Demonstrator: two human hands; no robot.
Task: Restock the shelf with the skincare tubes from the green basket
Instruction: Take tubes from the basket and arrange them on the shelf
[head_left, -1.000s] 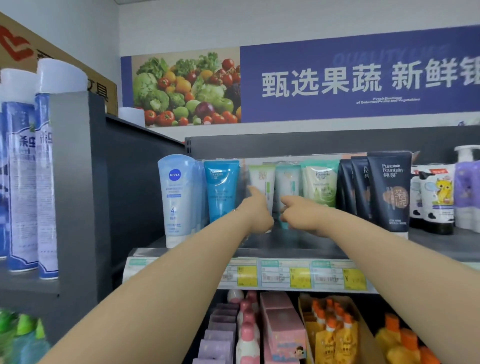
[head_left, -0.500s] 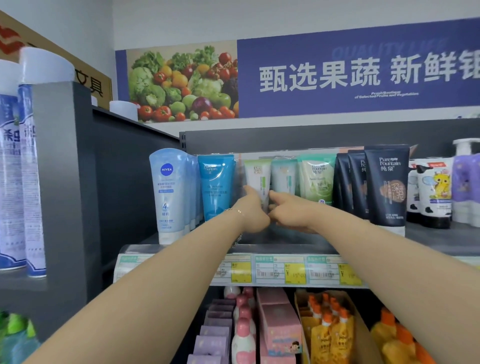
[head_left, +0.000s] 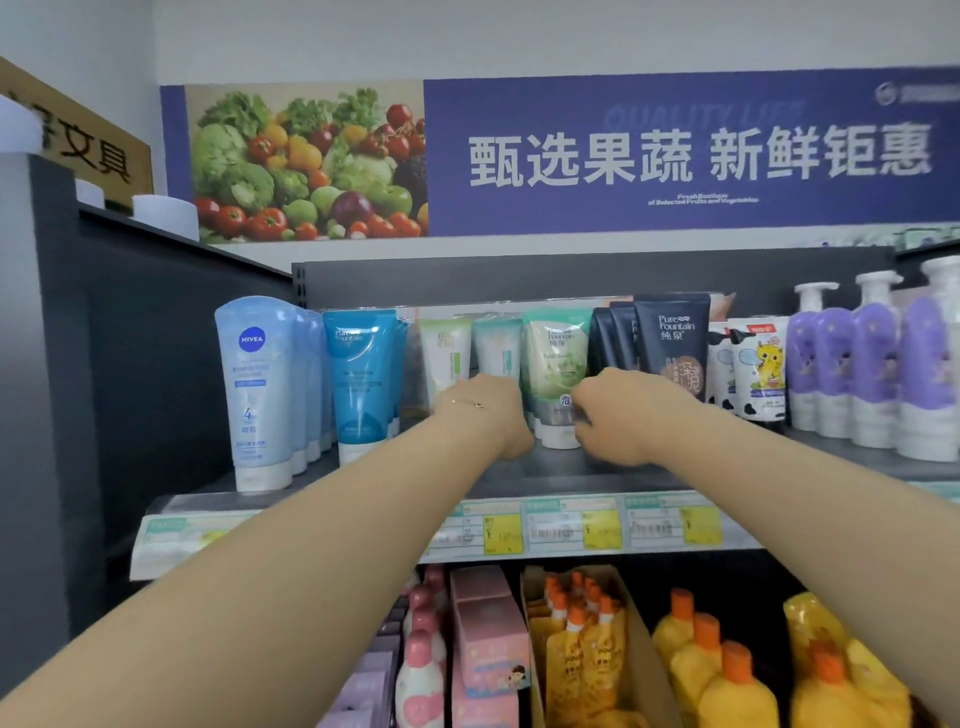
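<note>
At the top shelf (head_left: 571, 475), mid row, both my hands are in among the skincare tubes. My left hand (head_left: 491, 410), thin bracelet (head_left: 467, 403) on the wrist, covers the lower parts of two pale tubes: one white-green tube (head_left: 445, 353) and one white-teal tube (head_left: 498, 348), print too blurred to read. Its fingers are hidden behind the hand, so I cannot tell the grasp. My right hand (head_left: 621, 415) is just right of it, fingers curled against the lower part of one green Pure Fountain tube (head_left: 553, 358). It is touching; gripping or not, cannot tell.

Left end of the shelf: NIVEA tubes (head_left: 254, 389), light blue, front one reads "NIVEA" and "4", at least four in file. Next right: blue Pure Fountain tubes (head_left: 358, 374), at least two. Right of my right hand: three black Pure Fountain tubes (head_left: 670, 338), front one reads "Pure Fountain 纯泉". Then two cow-spotted pouches (head_left: 758, 364) with a yellow cartoon animal, then four purple pump bottles (head_left: 878, 364).

Price tags (head_left: 597, 527) run along the shelf lip, with yellow patches marked "¥"; the numbers are unreadable.

Far wall: blue banner (head_left: 675, 156) reads "甄选果蔬 新鲜钜惠", with a fruit and vegetable photo at its left. Brown sign (head_left: 98, 150) at far left reads "文具".

Lower shelf, near: pink bottles (head_left: 421, 670), pink boxes (head_left: 488, 644), yellow pouches (head_left: 576, 660) with orange caps, yellow bottles (head_left: 727, 675) with orange caps.
</note>
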